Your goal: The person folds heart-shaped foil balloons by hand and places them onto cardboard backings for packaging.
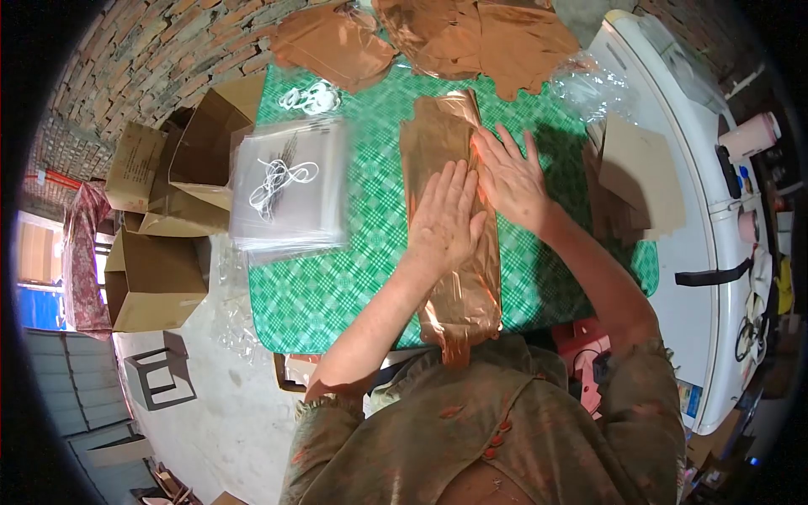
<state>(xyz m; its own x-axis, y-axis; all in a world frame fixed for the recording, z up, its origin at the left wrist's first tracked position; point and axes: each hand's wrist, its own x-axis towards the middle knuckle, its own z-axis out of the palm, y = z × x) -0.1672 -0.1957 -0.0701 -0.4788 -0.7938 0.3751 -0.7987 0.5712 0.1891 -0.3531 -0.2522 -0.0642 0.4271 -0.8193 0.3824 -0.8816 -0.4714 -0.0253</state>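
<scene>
A long strip of folded copper-coloured foil [459, 295] lies lengthwise on the green checked tablecloth [370, 286], its near end hanging over the table's front edge. My left hand [444, 217] rests flat on the middle of the foil, fingers stretched out and pointing away from me. Just to the right, my right hand [512, 178] lies on the foil's right edge with its fingers spread. Neither hand grips anything. The foil beneath the palms is hidden.
Clear plastic bags [316, 202] are stacked at left, with white string [273, 189] on top. More copper foil pieces [480, 38] lie at the back. Crumpled clear plastic [593, 84] and brown cardboard sheets [644, 172] are at right, beside a white appliance [686, 320]. Open cartons [164, 269] stand left.
</scene>
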